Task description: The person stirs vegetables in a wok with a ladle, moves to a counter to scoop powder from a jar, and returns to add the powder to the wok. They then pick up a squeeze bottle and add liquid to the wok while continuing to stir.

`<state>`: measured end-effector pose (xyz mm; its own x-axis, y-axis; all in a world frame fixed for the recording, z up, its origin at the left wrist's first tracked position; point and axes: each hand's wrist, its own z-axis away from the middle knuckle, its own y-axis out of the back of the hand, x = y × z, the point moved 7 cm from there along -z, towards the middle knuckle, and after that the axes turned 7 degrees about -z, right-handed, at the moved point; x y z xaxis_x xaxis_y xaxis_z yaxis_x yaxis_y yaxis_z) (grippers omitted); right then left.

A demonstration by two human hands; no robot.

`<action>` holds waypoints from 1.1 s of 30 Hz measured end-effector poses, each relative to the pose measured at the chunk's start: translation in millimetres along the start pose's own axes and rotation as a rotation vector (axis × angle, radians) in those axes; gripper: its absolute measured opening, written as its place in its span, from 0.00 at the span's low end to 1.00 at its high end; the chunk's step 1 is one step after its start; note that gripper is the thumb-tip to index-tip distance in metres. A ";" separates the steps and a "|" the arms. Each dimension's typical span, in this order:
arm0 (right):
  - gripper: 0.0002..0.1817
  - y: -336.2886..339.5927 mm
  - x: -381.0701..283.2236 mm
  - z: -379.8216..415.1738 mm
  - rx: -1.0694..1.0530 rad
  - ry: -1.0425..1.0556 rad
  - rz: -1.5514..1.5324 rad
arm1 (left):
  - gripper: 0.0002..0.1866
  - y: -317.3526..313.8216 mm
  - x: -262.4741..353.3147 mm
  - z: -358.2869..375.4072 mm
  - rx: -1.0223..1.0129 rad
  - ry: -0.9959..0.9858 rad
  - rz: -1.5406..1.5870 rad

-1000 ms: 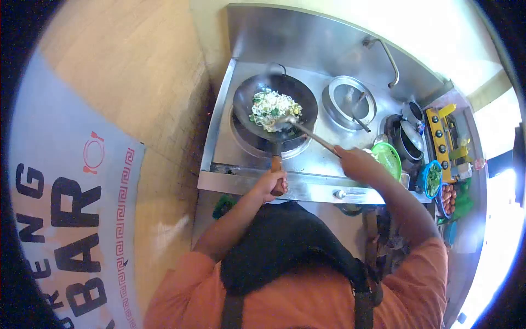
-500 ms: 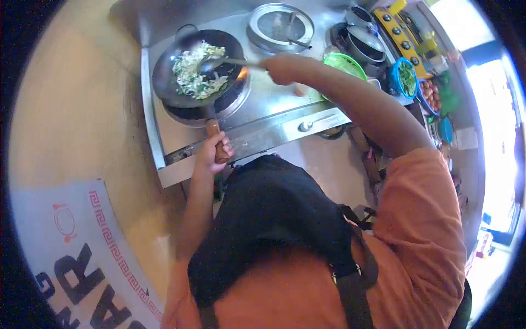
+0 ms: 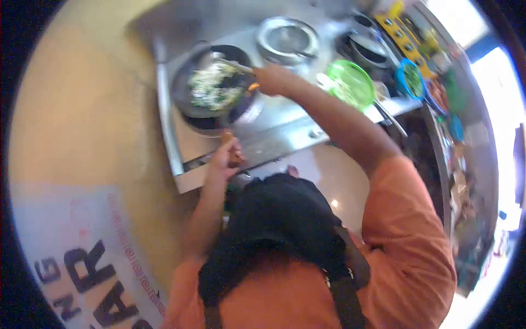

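A dark wok (image 3: pixel 183 82) sits over the left burner, holding pale shredded food with green bits (image 3: pixel 211 85). Its wooden handle is wrapped by my left hand (image 3: pixel 227 156) at the stove's front edge. My right hand (image 3: pixel 271 80) is closed round the shaft of a long metal ladle (image 3: pixel 236 66). The ladle's head reaches to the far side of the food in the wok and is blurred. An orange flame (image 3: pixel 253 86) shows at the wok's right rim, just below my right hand.
Right of the wok is a second burner ring (image 3: pixel 287 41). A green basin (image 3: pixel 353 82) with pale food stands on the steel counter, a long handle beside it. Farther right are a lidded pot (image 3: pixel 368 50) and a blue basket of greens (image 3: pixel 410 79).
The whole view has shifted, with the stove now lower and farther right. The ladle has moved toward the wok's far side. More of the green basin shows beyond my right arm.
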<state>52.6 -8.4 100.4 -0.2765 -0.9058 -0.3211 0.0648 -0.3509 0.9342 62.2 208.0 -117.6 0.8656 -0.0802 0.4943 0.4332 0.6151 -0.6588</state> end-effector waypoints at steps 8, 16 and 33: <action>0.26 -78.1 -22.2 17.1 -0.184 0.043 0.032 | 0.07 -10.7 16.3 12.0 0.114 0.014 -0.007; 0.21 10.1 -38.3 71.7 -0.215 -0.025 0.236 | 0.06 -103.0 -8.9 83.4 0.031 -0.014 0.052; 0.25 -2.6 22.4 36.1 -0.082 -0.065 0.266 | 0.07 -33.0 11.5 16.0 -0.056 -0.121 0.042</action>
<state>11.5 -19.2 96.5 -0.3000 -0.9525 -0.0529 0.2198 -0.1230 0.9678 53.8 199.2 -81.1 0.8482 0.0415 0.5281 0.4136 0.5709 -0.7092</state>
